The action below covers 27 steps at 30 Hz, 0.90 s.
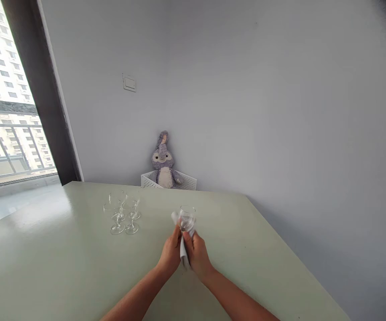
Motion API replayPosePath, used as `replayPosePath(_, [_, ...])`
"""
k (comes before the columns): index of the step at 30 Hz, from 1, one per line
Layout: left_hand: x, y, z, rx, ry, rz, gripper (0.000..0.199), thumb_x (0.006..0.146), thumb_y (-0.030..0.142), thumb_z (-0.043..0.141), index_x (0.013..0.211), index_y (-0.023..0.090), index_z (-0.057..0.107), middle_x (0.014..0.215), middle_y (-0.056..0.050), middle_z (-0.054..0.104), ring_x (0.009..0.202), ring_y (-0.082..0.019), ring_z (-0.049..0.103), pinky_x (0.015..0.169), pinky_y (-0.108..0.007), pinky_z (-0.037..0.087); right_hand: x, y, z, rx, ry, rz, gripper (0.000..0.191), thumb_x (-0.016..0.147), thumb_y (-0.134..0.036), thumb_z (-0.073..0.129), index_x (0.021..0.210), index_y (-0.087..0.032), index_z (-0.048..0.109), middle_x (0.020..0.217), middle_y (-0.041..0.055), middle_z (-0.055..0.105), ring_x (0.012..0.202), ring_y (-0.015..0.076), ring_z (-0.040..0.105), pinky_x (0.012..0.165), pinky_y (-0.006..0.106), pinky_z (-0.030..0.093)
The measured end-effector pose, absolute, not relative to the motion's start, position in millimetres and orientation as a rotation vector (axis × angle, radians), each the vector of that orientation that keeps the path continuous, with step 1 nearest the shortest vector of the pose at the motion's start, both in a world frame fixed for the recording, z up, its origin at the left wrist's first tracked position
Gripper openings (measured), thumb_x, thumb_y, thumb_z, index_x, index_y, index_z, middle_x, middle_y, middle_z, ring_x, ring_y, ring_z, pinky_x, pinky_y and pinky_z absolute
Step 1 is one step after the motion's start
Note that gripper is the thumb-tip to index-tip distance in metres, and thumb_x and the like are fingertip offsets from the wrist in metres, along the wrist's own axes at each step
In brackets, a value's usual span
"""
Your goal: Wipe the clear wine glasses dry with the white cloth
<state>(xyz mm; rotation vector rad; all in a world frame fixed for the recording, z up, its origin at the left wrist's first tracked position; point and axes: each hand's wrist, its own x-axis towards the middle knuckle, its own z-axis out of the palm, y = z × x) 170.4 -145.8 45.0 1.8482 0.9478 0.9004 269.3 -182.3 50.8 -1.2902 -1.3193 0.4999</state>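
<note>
A clear glass (187, 215) is held upright above the middle of the pale green table (79, 276), with a white cloth (183, 255) around its lower part and hanging between the hands. My left hand (171, 252) is closed on the glass and cloth from the left side. From the right, my right hand (197, 254) grips the cloth against the glass, its thumb near the base. The fingers behind the cloth are hidden, and the cloth is partly blurred.
Several clear stemmed glasses (131, 228) stand in a group on the table to the left. A purple plush toy (164, 171) sits in a white basket (190, 182) beyond the far edge, against the grey wall. A window is at the left.
</note>
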Motion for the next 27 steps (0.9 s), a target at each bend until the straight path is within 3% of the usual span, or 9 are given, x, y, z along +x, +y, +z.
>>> replayPosePath(4, [162.1,-132.6,50.7,1.797,1.084,1.158,0.045,0.084,0.028,0.031,0.127,0.019,0.035,0.073,0.002,0.057,0.069,-0.012,0.053,0.07,-0.025,0.042,287.3,-199.2,46.9,-1.509,-1.761,0.2,0.038,0.088,-0.042,0.034,0.109,-0.021,0.056,0.1,0.0088,0.061,0.095,0.024,0.052,0.083,0.038,0.039])
replayPosePath(7, [154.2,-124.0,55.2,1.732,1.17,1.339,0.041,0.085,0.031,0.031,0.122,0.017,0.039,0.074,0.001,0.057,0.071,-0.012,0.054,0.073,-0.026,0.042,301.8,-210.8,56.9,-1.588,-2.112,0.152,0.041,0.075,-0.056,0.049,0.097,-0.025,0.064,0.115,0.009,0.056,0.104,0.0304,0.047,0.083,0.045,0.038])
replayPosePath(9, [151.8,-122.2,53.7,1.723,1.212,1.394,0.04,0.085,0.033,0.031,0.12,0.017,0.041,0.078,0.0,0.059,0.074,-0.013,0.056,0.075,-0.028,0.042,306.5,-213.8,68.5,-1.582,-2.135,0.116,0.044,0.07,-0.06,0.054,0.095,-0.026,0.065,0.128,0.008,0.046,0.111,0.0324,0.041,0.085,0.046,0.036])
replayPosePath(11, [153.5,-124.1,46.6,1.764,1.219,1.391,0.04,0.085,0.034,0.032,0.12,0.017,0.042,0.083,-0.003,0.062,0.079,-0.015,0.057,0.076,-0.029,0.042,305.2,-210.8,78.4,-1.567,-1.962,0.094,0.044,0.073,-0.056,0.053,0.105,-0.026,0.061,0.132,0.0085,0.04,0.115,0.0297,0.038,0.089,0.044,0.036])
replayPosePath(14, [161.6,-131.6,29.2,1.951,1.097,1.308,0.044,0.083,0.029,0.034,0.125,0.018,0.039,0.094,-0.006,0.063,0.089,-0.018,0.057,0.079,-0.03,0.043,294.9,-197.7,78.9,-1.469,-1.749,0.246,0.048,0.073,-0.049,0.057,0.113,-0.023,0.056,0.119,0.0097,0.051,0.105,0.0242,0.048,0.085,0.038,0.041])
replayPosePath(17, [169.3,-137.6,15.9,2.081,0.97,1.233,0.048,0.081,0.023,0.032,0.13,0.02,0.034,0.106,-0.008,0.06,0.099,-0.019,0.055,0.084,-0.033,0.042,283.5,-184.3,64.1,-1.37,-1.585,0.416,0.04,0.075,-0.046,0.056,0.108,-0.023,0.057,0.103,0.0067,0.059,0.091,0.0201,0.056,0.075,0.032,0.045])
replayPosePath(23, [175.3,-139.9,19.0,2.141,1.027,1.272,0.047,0.083,0.028,0.036,0.129,0.023,0.033,0.124,-0.007,0.05,0.116,-0.021,0.044,0.095,-0.038,0.035,302.7,-163.2,45.7,-1.318,-1.401,0.454,0.026,0.074,-0.041,0.057,0.091,-0.023,0.064,0.099,0.0039,0.061,0.086,0.0166,0.058,0.072,0.027,0.046])
replayPosePath(27, [175.3,-134.8,16.6,2.068,1.222,1.247,0.048,0.083,0.032,0.038,0.13,0.025,0.03,0.124,-0.007,0.047,0.116,-0.023,0.042,0.095,-0.042,0.034,363.9,-139.9,39.4,-1.601,-1.121,0.395,0.031,0.069,-0.041,0.056,0.082,-0.015,0.065,0.072,0.0036,0.064,0.064,0.0162,0.058,0.06,0.027,0.046])
